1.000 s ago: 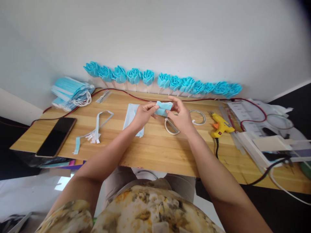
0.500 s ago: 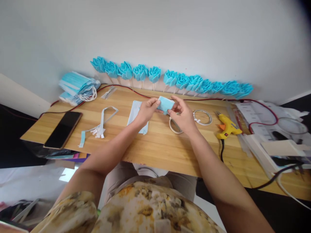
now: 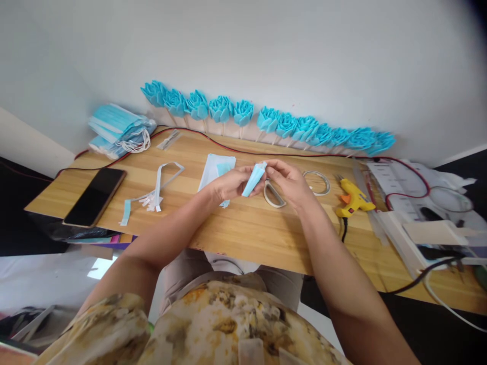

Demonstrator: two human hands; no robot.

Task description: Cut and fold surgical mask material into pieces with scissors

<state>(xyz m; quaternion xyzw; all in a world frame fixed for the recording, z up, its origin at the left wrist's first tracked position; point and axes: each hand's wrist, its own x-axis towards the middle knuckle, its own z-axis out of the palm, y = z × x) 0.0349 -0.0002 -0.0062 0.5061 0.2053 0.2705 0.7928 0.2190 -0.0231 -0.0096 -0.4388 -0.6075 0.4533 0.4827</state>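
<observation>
When seen in the head view, holding a narrow, folded light-blue fabric piece (image 3: 254,180) above the brown wooden tabletop (image 3: 243,233), clasped along its length by the left hand (image 3: 233,183) and pinched near its upper end by the right hand (image 3: 291,180), probably to keep folds tight, with 2 forearms (image 3: 182,228) converging.

blue flowers (image 3: 221,109): 12 | hands (image 3: 292,183): 2 | held blue piece (image 3: 254,180): 1 | phone (image 3: 94,196): 1 | glue gun (image 3: 354,197): 1 | pale rings (image 3: 275,205): 2 | mask pile (image 3: 114,123): 1, masks overlapping, uncountable
</observation>
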